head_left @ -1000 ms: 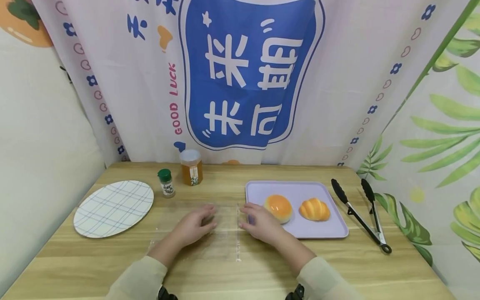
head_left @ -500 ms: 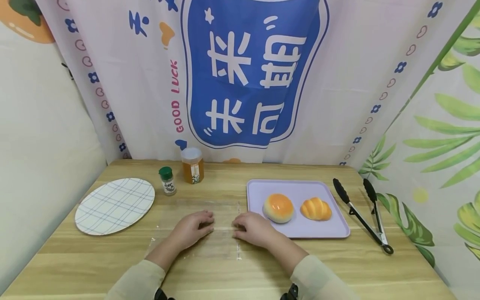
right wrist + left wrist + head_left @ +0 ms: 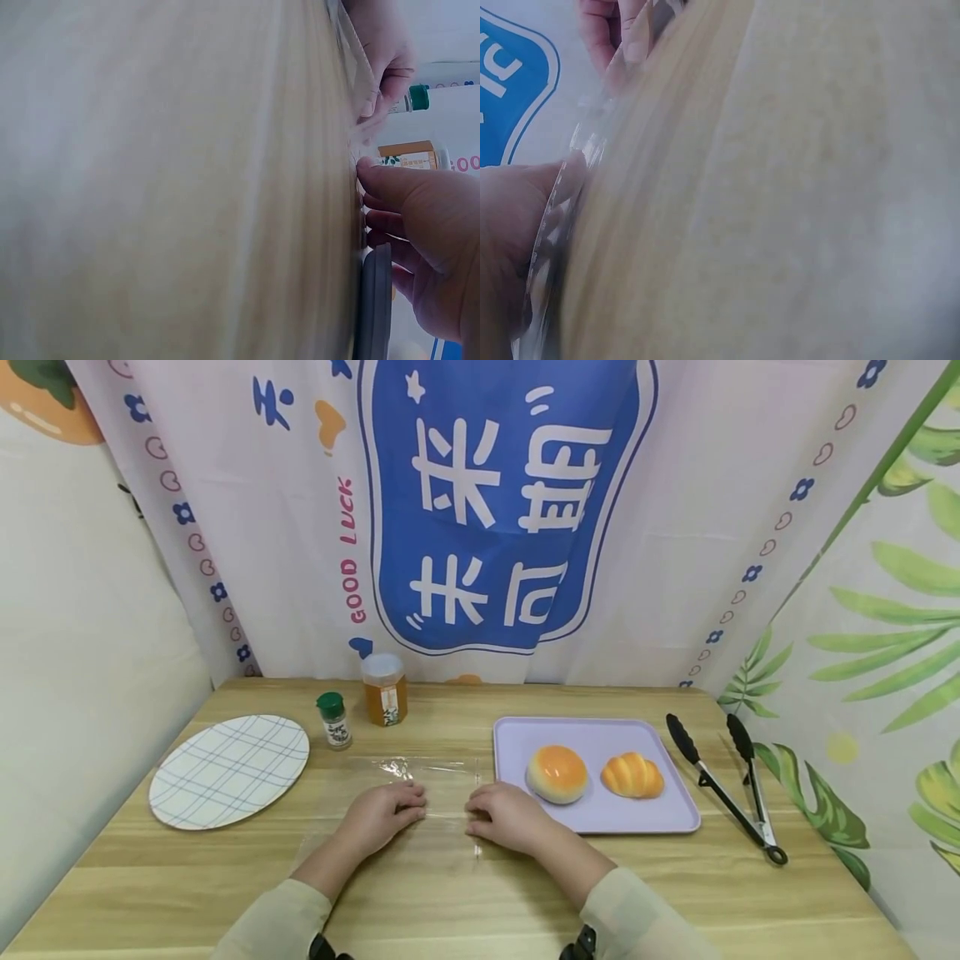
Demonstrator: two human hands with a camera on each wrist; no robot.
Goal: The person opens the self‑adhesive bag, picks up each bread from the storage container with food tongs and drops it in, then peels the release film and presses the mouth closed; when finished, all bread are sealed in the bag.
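A flat clear plastic bag lies on the wooden table, its far part raised and glinting. My left hand pinches the bag near its middle, thumb and fingertips close together. Facing it across a small gap, my right hand also pinches the film, just inside the bag's right edge. In the left wrist view, the thin film stretches between the two hands. The right wrist view shows my right thumb on the film, its fingers curled behind.
A lilac tray at right holds a round bun and a croissant-shaped roll. Tongs lie beyond it. At left are a checked oval plate, a green-capped shaker and an amber jar.
My right hand has moved left from the tray's edge onto the bag, nearer the left hand. The film's far part now rises and shines; it lay flatter before.
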